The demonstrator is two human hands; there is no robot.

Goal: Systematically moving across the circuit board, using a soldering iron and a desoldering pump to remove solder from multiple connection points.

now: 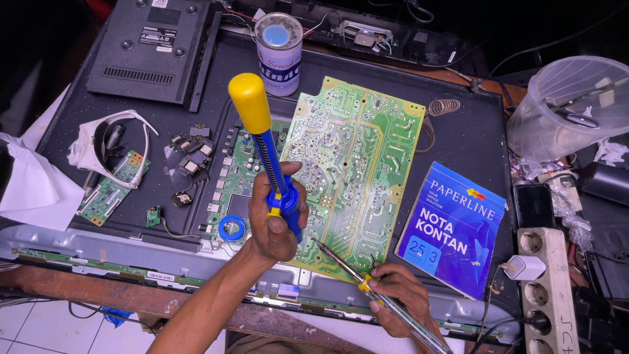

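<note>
While the left hand (274,219) grips the light, stiff blue pump (272,164) upright, the right hand (400,292) clasps the soldering iron (367,285) by its handle, tip on the thin, fragile green board (357,170).

Two hands are seen: the left hand (272,219) with one blue desoldering pump (265,141), yellow-capped, and the right hand (396,295) with one soldering iron (367,283). Two large green circuit boards are counted, a pale one (357,170) and a darker one (239,174) beside it, along with two small boards (108,190) and (152,215) at the left. One tin can (278,46), one blue receipt pad (452,226), one clear plastic jug (570,105), one blue tape roll (232,229), one wire coil (444,106) and one power strip (547,288) are also shown.
</note>
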